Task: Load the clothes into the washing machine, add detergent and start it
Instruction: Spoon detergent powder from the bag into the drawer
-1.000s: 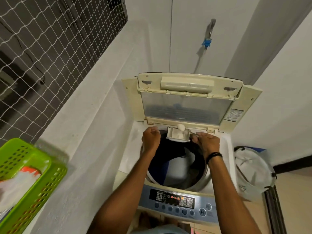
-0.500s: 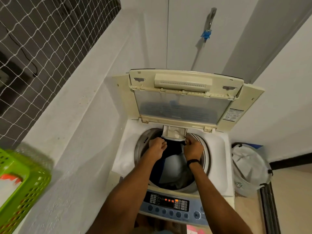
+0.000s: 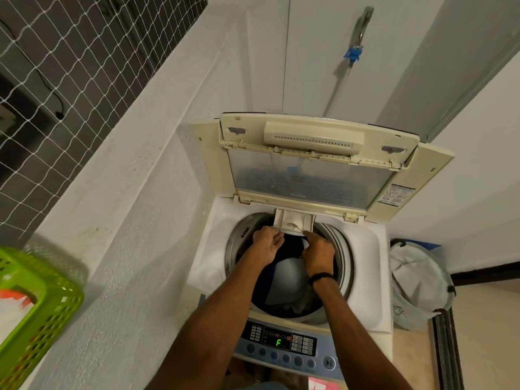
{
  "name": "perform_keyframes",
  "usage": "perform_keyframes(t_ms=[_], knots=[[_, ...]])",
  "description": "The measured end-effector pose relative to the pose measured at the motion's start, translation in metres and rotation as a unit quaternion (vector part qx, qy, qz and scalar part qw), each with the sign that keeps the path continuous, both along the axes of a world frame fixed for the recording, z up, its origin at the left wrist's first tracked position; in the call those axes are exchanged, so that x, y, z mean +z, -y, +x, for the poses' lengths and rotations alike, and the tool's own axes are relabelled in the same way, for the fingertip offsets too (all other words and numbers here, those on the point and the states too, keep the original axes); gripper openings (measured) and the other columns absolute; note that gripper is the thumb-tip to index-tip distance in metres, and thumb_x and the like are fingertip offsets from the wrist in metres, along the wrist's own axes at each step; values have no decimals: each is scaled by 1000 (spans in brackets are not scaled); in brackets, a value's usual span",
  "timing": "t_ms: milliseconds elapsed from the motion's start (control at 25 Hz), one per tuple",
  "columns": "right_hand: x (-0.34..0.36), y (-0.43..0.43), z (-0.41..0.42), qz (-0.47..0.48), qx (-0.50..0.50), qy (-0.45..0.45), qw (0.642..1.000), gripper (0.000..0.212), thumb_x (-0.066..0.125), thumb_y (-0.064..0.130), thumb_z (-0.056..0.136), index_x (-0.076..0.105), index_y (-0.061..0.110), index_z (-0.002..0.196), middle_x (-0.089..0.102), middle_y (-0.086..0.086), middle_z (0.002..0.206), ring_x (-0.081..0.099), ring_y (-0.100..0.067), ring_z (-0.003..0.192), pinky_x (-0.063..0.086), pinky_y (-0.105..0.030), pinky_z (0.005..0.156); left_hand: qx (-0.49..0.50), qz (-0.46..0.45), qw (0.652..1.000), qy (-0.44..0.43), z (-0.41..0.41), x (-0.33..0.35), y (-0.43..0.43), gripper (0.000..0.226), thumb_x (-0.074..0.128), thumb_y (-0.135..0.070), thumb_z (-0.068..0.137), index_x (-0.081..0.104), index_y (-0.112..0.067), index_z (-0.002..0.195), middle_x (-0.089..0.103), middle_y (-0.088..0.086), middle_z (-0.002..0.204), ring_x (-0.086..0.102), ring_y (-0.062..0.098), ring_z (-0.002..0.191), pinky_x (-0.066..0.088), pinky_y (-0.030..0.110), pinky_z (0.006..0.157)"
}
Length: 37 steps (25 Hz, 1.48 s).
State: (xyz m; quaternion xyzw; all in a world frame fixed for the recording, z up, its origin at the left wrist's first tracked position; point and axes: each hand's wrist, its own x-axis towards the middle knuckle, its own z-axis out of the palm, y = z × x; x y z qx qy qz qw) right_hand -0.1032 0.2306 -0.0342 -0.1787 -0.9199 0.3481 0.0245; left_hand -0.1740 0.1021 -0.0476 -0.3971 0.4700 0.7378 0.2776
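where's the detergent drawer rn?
Head view, centre: the detergent drawer sticks out over the drum's back rim, just below the raised lid, with the left hand at its front-left corner and the right hand at its front-right.

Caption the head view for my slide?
Left hand and right hand at the pulled-out detergent drawer, clothes in the drum, lid up.

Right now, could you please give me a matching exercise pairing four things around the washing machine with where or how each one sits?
Things: 1 lid; 2 green basket; 3 white bag; 4 detergent drawer.
Places or states: A on the ledge left of the machine; B pulled out over the back edge of the drum; C raised upright; D beside the machine, on its right.
Pairs: 1-C; 2-A; 3-D; 4-B.
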Motion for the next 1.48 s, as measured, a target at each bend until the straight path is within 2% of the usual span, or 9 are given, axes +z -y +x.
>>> perform_keyframes(t_ms=[320,480,600,720,880,1040,1200,1320,1480], knots=[[0,2,-2,33,-26,-4,999,49,60,-15,77,68,6,121,72,-13,113,68,-26,105,55,-32,94,-9,10,1000,-4,1,7,4,19,50,0,95,63,2,108,66,15,96,66,22,92,54,33,84],[20,10,0,-55,-159,-4,986,37,58,-6,80,75,13,107,76,-11,89,67,-24,74,51,-25,69,-7,10,1000,-10,4,15,13,22,50,-2,96,62,2,113,66,13,98,65,21,95,55,30,83],[32,12,1,-262,-274,18,925,24,61,1,83,78,10,96,76,-9,84,65,-15,66,51,-21,64,-1,0,999,-50,11,40,23,21,49,-4,98,58,-2,117,63,13,108,61,23,108,52,32,97],[51,21,-1,-501,-325,25,802,23,52,-10,84,73,0,86,71,-17,82,69,-26,74,59,-35,82,14,-45,993,-108,18,76,42,16,50,1,95,60,-10,89,59,12,88,58,18,78,50,26,73],[87,47,-3,-642,-246,32,726,21,47,-15,87,65,-9,97,66,-23,99,70,-28,83,61,-33,79,14,-172,964,-204,45,129,81,27,63,-8,83,71,-15,107,70,7,79,59,14,64,52,25,63],[137,85,-4,-700,-127,64,700,21,50,-10,88,66,-8,102,68,-18,96,70,-27,86,60,-26,71,38,-221,922,-314,93,204,127,22,66,-15,84,72,-26,103,75,2,98,70,15,87,58,27,78],[207,143,4,-675,16,108,729,22,46,-8,90,64,-10,102,71,-17,82,71,-23,74,59,-24,69,78,-324,847,-415,147,271,185,22,67,-13,91,69,-18,113,73,-2,95,68,4,85,54,19,77],[250,190,16,-646,114,125,745,22,46,-12,89,66,-9,97,73,-18,77,73,-24,72,59,-23,68,145,-379,781,-474,181,302,236,25,65,-8,93,63,-13,117,68,2,98,64,8,86,52,21,79],[284,265,37,-581,243,112,768,22,49,-15,85,69,-11,93,72,-25,77,73,-32,73,60,-29,70,294,-513,684,-428,231,315,304,33,62,-5,91,57,-19,121,64,0,102,62,9,89,50,21,84]])
